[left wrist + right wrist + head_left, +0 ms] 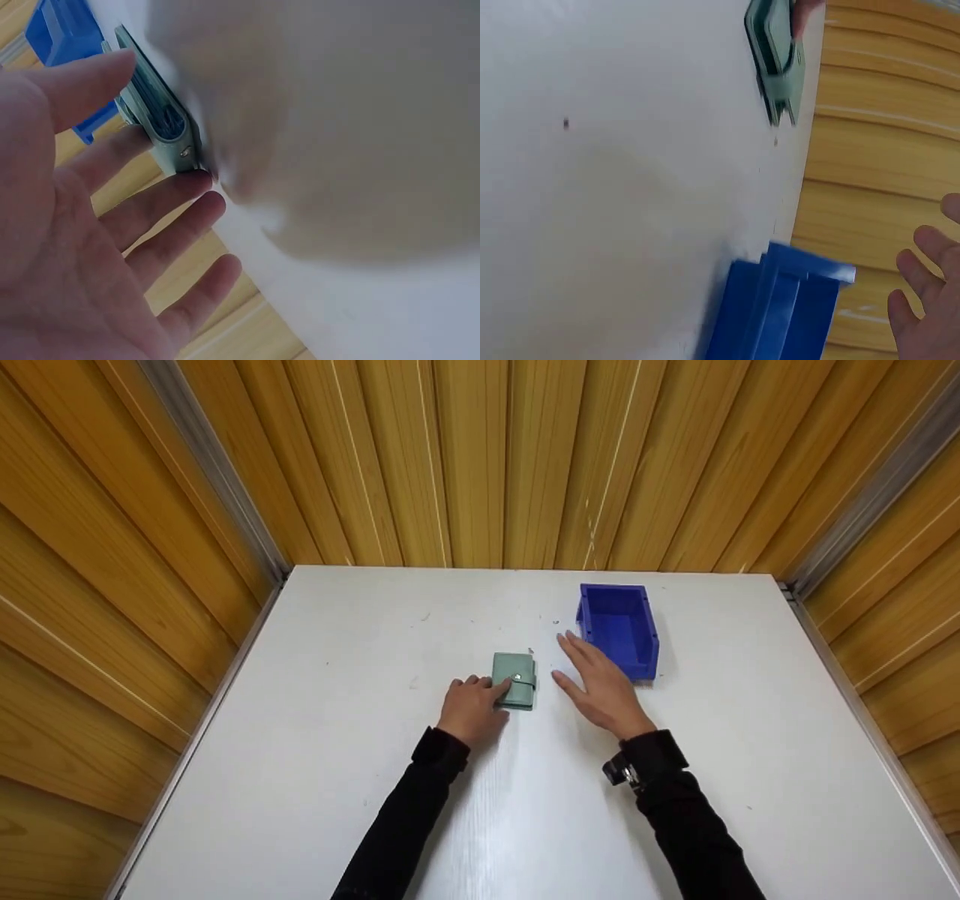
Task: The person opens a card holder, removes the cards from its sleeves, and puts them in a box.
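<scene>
A pale green wallet (513,666) with a snap strap lies on the white table. My left hand (471,711) holds its left side, the thumb over the cover and the other fingers by the spine. Seen in the left wrist view, the wallet (169,135) has its layered edge facing the camera, beside the thumb and fingers of the left hand (112,187). My right hand (604,690) hovers right of the wallet with fingers extended, holding nothing, close to a blue bin (619,634). The right wrist view shows the strap side of the wallet (780,56).
The blue bin (772,315) stands at the back right of the table, its low front facing the person. Wood-patterned walls (472,465) with metal corner posts (217,457) enclose the table (360,660) at the back and both sides.
</scene>
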`<state>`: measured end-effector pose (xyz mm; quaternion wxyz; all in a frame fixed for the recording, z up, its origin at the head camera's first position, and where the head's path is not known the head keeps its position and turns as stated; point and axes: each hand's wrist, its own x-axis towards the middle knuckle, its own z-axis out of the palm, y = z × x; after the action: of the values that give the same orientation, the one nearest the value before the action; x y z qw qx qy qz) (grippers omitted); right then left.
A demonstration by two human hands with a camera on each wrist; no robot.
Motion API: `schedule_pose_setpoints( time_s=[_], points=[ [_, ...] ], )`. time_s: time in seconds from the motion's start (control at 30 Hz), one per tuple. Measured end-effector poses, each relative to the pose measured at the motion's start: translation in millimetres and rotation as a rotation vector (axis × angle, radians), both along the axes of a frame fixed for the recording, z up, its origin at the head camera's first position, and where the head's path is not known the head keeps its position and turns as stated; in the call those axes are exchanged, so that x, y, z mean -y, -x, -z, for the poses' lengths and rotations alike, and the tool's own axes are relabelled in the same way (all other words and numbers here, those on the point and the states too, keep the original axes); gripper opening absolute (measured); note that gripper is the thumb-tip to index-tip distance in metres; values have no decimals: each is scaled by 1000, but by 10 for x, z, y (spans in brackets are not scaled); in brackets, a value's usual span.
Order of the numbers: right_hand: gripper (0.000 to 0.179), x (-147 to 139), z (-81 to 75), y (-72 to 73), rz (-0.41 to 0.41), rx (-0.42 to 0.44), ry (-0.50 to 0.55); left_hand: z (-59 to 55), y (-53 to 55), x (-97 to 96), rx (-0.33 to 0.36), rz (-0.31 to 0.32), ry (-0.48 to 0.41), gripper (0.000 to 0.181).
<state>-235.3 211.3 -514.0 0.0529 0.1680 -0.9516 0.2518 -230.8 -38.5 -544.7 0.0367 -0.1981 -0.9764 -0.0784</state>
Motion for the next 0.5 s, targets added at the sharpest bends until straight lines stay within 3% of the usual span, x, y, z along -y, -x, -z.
schedule_pose_setpoints(
  time_s=[0.2, 0.5],
  points=[
    [63, 251, 166, 35, -28, 34, -37, -34, 23, -153, 7, 26, 27, 55],
    [51, 303, 393, 75, -30, 114, -90, 14, 60, -240, 18, 67, 20, 52]
  ],
)
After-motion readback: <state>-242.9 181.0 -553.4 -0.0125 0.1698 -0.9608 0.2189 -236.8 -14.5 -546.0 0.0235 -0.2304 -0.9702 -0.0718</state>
